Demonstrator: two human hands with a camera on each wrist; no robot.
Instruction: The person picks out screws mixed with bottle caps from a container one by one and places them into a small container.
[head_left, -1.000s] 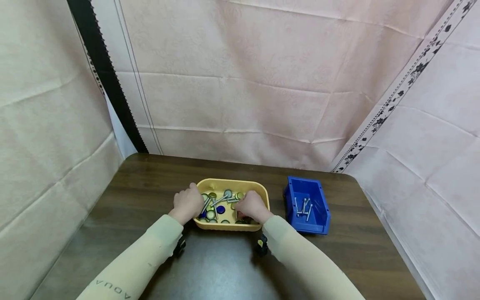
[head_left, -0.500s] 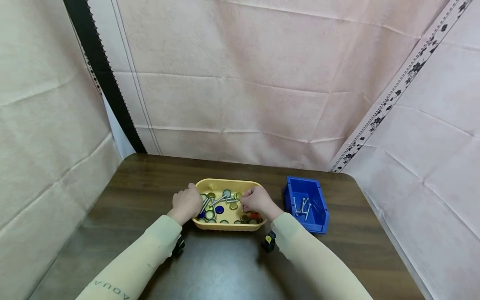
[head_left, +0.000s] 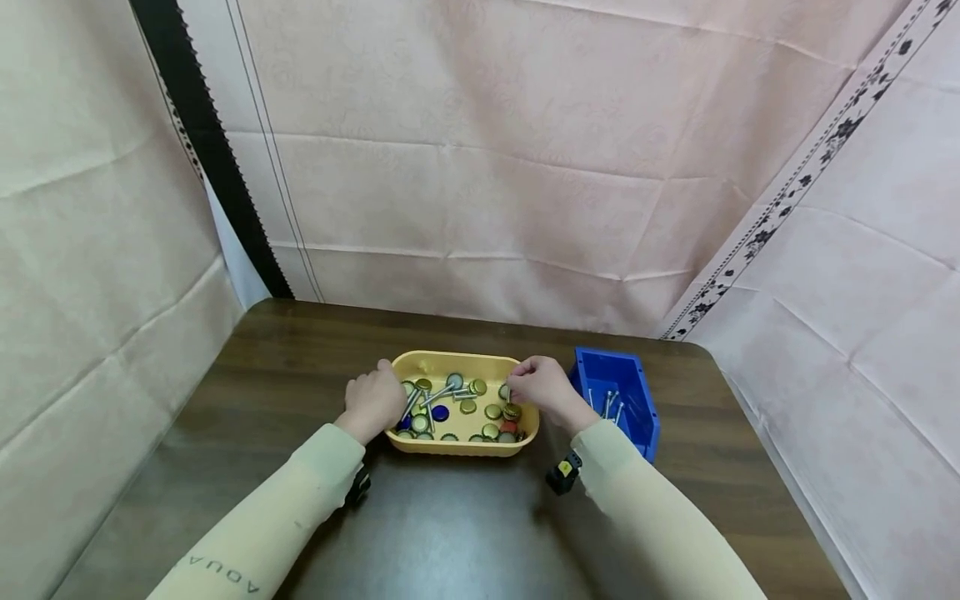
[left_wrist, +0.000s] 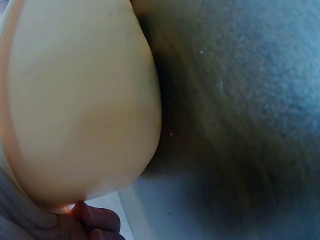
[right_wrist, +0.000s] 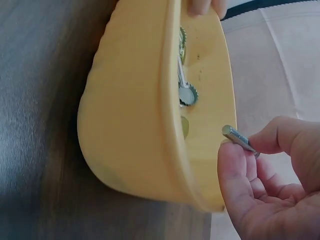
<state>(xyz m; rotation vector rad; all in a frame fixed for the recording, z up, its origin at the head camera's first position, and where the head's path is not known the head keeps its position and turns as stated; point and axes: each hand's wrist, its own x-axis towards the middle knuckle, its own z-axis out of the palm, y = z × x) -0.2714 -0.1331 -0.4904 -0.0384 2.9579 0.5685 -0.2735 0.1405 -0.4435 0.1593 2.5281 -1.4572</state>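
Observation:
A yellow tray (head_left: pixel 461 448) on the table holds several bottle caps (head_left: pixel 490 431) in gold, blue, red and silver, with loose bolts (head_left: pixel 438 397) among them. My left hand (head_left: pixel 372 402) grips the tray's left end; in the left wrist view its fingers (left_wrist: pixel 100 218) curl at the tray's edge. Over the tray's right end, my right hand (head_left: pixel 551 388) pinches a bolt (right_wrist: pixel 239 138) between thumb and fingers. The right wrist view shows the bolt's threaded end sticking out, its other end hidden by the fingers.
A blue bin (head_left: pixel 647 421) stands right of the tray, with several bolts (head_left: pixel 611 403) inside. My right forearm partly covers its near side. Hanging cloth (head_left: pixel 480 208) encloses the dark wooden table (head_left: pixel 315 333) at the back and sides.
My right hand has risen from among the caps with a bolt and moved right, towards the blue bin. The left hand has stayed on the tray's end.

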